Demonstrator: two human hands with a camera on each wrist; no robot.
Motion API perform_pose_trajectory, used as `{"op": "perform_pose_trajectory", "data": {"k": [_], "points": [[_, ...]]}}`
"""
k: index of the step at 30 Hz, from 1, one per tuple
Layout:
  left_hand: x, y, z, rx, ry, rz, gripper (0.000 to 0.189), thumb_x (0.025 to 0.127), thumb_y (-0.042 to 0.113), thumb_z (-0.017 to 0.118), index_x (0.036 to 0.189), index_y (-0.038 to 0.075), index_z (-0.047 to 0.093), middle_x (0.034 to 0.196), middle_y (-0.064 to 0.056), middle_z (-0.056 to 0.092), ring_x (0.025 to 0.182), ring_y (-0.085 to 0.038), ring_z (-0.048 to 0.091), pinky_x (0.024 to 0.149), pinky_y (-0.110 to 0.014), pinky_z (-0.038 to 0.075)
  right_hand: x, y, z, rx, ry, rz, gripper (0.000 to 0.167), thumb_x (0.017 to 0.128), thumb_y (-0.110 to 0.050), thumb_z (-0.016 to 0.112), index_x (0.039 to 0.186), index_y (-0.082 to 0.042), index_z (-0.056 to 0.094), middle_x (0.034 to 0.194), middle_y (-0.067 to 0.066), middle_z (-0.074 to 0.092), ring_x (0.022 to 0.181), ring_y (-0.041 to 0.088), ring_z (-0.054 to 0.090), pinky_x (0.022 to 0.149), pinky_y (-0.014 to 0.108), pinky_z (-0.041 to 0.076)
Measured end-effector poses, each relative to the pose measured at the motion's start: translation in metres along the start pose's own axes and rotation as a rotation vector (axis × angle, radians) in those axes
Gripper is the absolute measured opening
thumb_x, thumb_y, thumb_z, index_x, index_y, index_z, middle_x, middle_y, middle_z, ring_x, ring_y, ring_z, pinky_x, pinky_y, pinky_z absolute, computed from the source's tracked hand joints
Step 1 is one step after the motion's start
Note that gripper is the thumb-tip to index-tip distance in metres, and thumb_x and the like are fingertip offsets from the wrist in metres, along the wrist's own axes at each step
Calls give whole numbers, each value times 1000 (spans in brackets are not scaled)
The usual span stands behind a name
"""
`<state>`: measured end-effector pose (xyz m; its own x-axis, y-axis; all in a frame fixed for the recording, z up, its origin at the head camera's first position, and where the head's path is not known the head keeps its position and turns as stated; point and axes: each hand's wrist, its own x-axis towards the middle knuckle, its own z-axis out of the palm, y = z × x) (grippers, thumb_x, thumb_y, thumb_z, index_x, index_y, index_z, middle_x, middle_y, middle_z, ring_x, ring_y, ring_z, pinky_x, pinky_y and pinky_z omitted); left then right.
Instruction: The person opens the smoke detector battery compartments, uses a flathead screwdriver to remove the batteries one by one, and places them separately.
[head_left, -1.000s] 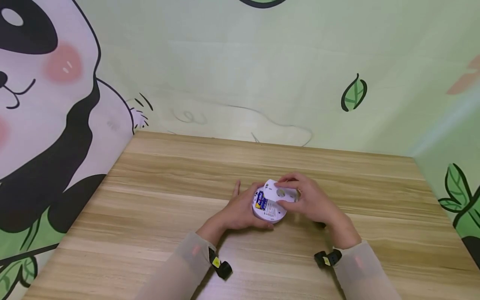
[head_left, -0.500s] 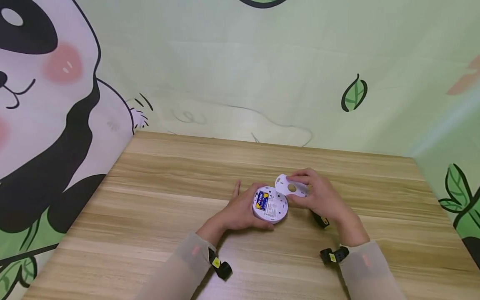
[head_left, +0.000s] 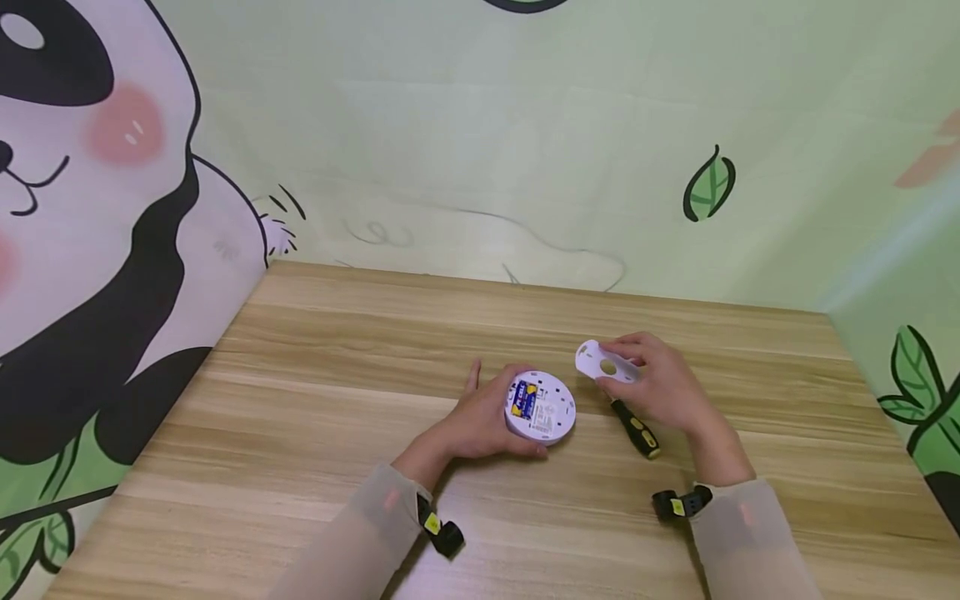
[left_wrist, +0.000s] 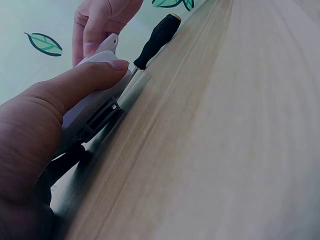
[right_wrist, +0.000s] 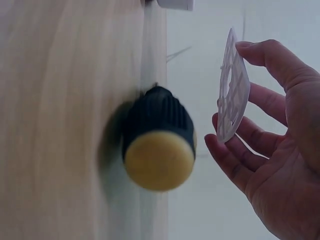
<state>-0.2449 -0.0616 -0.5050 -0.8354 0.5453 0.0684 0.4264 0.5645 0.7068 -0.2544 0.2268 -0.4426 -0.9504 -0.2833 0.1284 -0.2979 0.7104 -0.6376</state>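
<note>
Around the left side of a round white smoke alarm (head_left: pixel 551 417) curls my left hand (head_left: pixel 483 421), its thumb at the near edge. Blue-and-yellow batteries (head_left: pixel 524 400) show in the upturned face, beside printed text. My right hand (head_left: pixel 660 379) pinches a white mounting plate (head_left: pixel 590 360) with a round hole, held apart from the alarm to its upper right. In the right wrist view the plate (right_wrist: pixel 234 92) stands edge-on between thumb and fingers. A black-and-yellow screwdriver (head_left: pixel 636 429) lies on the table below the right hand; the hand and plate partly hide its shaft.
The wooden table (head_left: pixel 300 417) meets a pale green printed wall (head_left: pixel 450 167) at its back edge. A panda print (head_left: pixel 150 250) covers the left side wall. Black wrist cameras (head_left: pixel 446 537) sit on both wrists.
The right hand has lifted the mounting plate off the smoke alarm's face and carried it up and right. The screwdriver has come into view. The left hand has stayed in place.
</note>
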Motion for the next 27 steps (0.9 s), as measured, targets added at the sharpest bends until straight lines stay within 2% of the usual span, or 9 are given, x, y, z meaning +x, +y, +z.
{"op": "perform_pose_trajectory", "data": {"k": [10,23,27], "points": [[0,-1,1,2,3,0,118,63,50,96,157,17,33,150,-1,57,142,-20,52,128,-53,-17,-1,12,-5,-36,1,54,52,87,-25,82,133,-4,69,132,20,66,109,39,66,90,44,54],[0,0,0,8,-4,0,119,64,52,96,157,16,32,150,-1,57,142,-20,52,128,-53,-16,-3,24,-11,-142,-30,124,53,89,-28,80,133,0,68,128,26,68,113,39,64,91,52,53],[0,-1,0,6,-8,-4,119,64,52,96,157,16,32,150,-1,57,142,-21,52,128,-53,-16,-3,28,-11,-163,-50,128,52,91,-25,77,134,3,67,131,29,67,119,42,62,98,58,51]]}}
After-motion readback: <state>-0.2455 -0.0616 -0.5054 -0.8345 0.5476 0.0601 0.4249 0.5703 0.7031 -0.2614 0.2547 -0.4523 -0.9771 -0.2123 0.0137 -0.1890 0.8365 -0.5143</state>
